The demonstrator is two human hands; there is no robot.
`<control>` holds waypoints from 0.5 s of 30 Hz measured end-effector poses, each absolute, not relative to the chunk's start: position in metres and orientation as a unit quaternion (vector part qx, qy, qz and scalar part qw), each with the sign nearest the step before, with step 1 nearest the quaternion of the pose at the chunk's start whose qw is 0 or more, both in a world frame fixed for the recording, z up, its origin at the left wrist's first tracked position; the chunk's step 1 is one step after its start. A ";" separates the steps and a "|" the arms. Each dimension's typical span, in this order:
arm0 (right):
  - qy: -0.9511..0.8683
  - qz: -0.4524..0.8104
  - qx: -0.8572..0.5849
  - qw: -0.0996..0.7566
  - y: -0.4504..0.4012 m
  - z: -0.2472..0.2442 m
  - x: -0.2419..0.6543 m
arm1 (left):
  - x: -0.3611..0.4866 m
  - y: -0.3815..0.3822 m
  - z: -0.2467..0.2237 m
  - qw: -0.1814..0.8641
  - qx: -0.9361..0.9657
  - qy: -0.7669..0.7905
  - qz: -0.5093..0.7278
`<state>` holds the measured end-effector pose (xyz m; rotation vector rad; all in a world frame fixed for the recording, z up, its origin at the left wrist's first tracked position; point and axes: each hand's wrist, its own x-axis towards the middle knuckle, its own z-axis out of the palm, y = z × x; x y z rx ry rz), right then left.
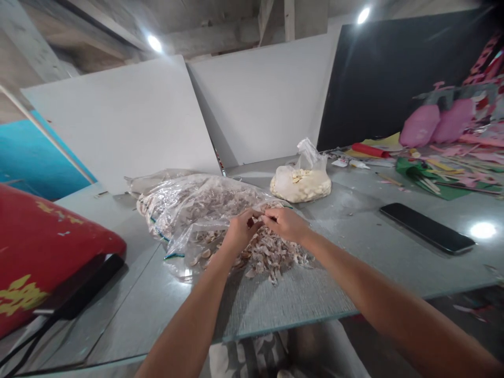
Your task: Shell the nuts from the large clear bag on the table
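Note:
My left hand [243, 229] and my right hand [284, 222] meet fingertip to fingertip above a loose heap of dry, pale brown peels [271, 254]. Both are closed in a pinch; whatever lies between the fingers is too small and hidden to name. Behind and to the left lies a large clear plastic bag [208, 194] full of similar flaky pieces, its mouth spread towards the heap. A few larger tan pieces [205, 254] rest on the plastic beside my left wrist. Beyond my right hand stands a knotted clear bag [303, 184] of cream-coloured pieces.
A black phone [427, 227] lies on the grey table [283, 302] at right. Paper scraps, a red roll [370, 150] and pink containers [421, 126] crowd the far right. A red object with yellow markings [51, 257] stands at left, with a black cable. White boards [260, 100] lean behind.

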<state>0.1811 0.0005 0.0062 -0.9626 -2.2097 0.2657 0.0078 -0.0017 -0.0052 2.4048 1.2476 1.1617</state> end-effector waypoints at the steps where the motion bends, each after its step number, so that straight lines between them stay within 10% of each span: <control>1: -0.847 0.104 -0.376 0.360 0.000 0.006 0.181 | 0.008 -0.002 -0.006 0.097 0.806 0.425 0.401; 15: -0.789 0.158 -0.381 0.456 0.005 -0.002 0.180 | 0.008 0.001 -0.006 0.073 0.793 0.403 0.451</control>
